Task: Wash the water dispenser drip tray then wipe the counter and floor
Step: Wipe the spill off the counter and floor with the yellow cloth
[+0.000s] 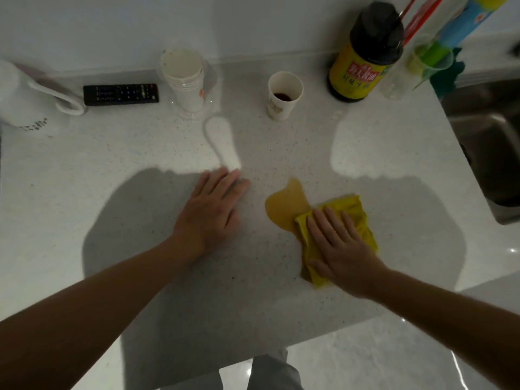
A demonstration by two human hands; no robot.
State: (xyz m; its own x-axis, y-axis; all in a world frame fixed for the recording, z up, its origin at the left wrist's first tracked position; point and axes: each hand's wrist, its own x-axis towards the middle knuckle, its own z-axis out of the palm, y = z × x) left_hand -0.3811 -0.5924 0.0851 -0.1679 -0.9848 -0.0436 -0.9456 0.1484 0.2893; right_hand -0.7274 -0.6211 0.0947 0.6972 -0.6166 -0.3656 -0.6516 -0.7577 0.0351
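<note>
The right hand is pressing a crumpled yellow cloth under flat, outstretched fingers on the speckled grey desk, touching a brownish puddle; the left hand is lying flat, empty.

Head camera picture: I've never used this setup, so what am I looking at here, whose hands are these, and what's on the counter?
There is no machine: a person wears one camera on the head, looking down at their own bare hands. The right hand presses a yellow cloth flat against a brownish spill on the speckled counter. The left hand rests flat and empty beside it. Farther back stand a paper cup with dark liquid in it, a stack of white cups, a dark sauce bottle, a black remote and a white kettle. A sink lies at the right.
</note>
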